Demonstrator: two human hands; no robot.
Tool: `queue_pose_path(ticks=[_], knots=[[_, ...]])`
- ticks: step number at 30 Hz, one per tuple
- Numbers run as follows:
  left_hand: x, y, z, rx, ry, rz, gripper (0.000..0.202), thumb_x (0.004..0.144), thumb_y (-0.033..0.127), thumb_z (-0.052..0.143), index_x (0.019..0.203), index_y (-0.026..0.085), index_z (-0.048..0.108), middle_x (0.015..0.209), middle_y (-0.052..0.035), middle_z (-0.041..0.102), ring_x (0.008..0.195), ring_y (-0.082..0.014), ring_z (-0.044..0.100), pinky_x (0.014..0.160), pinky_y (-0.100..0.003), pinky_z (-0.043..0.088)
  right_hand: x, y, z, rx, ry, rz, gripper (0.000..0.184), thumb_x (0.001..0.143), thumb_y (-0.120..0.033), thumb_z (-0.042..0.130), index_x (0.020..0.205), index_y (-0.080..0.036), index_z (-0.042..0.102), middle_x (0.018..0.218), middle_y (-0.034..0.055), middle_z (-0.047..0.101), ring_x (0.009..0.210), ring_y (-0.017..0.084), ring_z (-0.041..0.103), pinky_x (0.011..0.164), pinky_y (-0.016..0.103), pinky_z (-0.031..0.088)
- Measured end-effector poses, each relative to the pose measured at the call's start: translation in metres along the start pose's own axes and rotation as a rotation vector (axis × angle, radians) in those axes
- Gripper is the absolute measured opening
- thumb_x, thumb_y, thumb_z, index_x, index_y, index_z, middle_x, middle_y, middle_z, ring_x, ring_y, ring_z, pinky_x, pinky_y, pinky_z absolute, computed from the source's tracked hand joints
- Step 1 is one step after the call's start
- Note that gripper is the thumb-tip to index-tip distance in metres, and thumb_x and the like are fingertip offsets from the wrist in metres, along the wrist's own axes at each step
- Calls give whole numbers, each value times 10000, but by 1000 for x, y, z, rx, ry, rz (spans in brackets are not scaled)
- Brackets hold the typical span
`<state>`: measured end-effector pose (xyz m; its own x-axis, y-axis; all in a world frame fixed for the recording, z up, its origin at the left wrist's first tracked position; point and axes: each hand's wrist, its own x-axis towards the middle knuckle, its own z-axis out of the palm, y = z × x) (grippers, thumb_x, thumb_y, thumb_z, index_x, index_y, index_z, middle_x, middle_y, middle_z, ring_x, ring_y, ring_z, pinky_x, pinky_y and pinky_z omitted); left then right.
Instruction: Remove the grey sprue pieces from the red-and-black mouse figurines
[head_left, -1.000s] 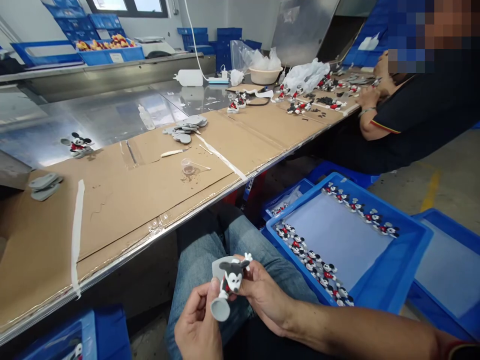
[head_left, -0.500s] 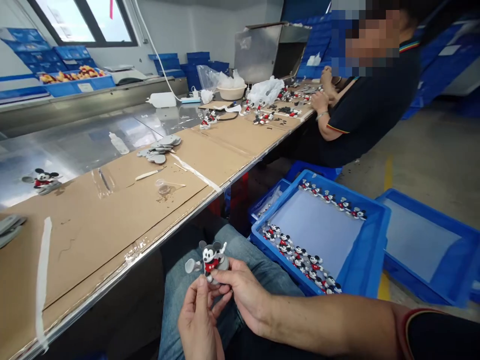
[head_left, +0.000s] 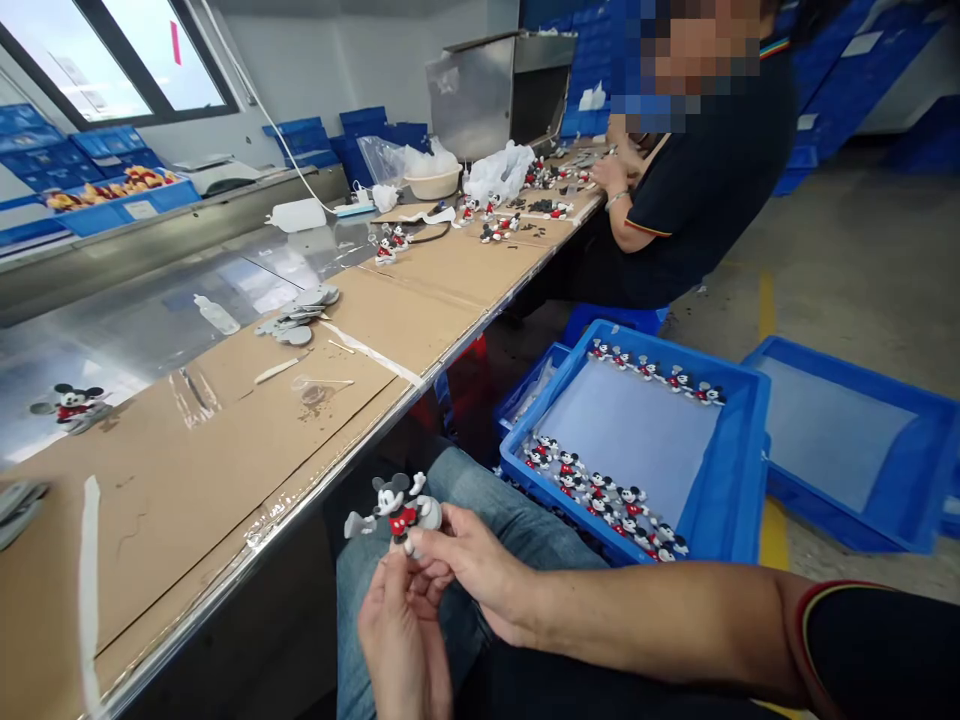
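- Left hand (head_left: 405, 635): thumb and fingers pinched on lower end of Mickey Mouse figurine (head_left: 403, 522).
- Right hand (head_left: 476, 575): thumb and fingers gripping same figurine low on its right side.
- Held figurine: above the jeans (head_left: 469, 490), near table edge; head up, leaning a bit; dark round ears, white face, dark nose, red middle, white hand raised at right, pale grey cup-shaped piece out left, rounded grey piece behind at right.
- Far left: flat grey pieces (head_left: 21, 510), then standing figurine (head_left: 75, 403) on table.
- Mid table: clear squeeze bottle (head_left: 217, 315), white-handled knife (head_left: 279, 369), grey piece pile (head_left: 300, 312).
- Right: blue tray (head_left: 750, 470), figurines (head_left: 600, 490) along two sides.
- Top right: co-worker (head_left: 712, 200) at table, dark shirt.
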<state>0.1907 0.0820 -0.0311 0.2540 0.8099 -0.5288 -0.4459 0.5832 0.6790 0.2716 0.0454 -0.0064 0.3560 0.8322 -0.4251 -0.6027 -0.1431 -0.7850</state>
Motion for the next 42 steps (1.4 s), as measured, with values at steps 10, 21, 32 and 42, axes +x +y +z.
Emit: queue_pose_path(ticks=[10,21,32,42], knots=[[-1,18,16,-59,-10,-272,259,964,117,424,805,101,628,564,-2,600,450,-68,591,452,-150,502,6,-21,-33,-99,73,-344,343,850,-481,614,737,-158,597,701,-8,583,735,141,547,759,293,394],[-11,8,21,-80,-53,-144,237,925,98,463,866,142,688,739,-35,692,623,-116,675,597,-223,591,-11,-12,-33,-202,-90,-297,241,806,-324,682,988,-169,653,973,33,621,876,173,572,806,316,453],[-23,-1,26,-205,42,-299,502,967,163,308,728,191,748,706,-53,719,670,-112,697,694,-205,581,-23,-17,-27,-613,-115,-581,224,885,-150,526,1049,-178,675,1050,63,666,996,202,553,925,366,408],[-33,4,31,-245,55,-421,590,984,238,249,700,199,765,700,-66,726,653,-121,703,684,-209,579,-19,-7,-21,-864,-31,-566,101,909,-194,510,984,-174,575,878,36,601,827,181,527,821,360,383]])
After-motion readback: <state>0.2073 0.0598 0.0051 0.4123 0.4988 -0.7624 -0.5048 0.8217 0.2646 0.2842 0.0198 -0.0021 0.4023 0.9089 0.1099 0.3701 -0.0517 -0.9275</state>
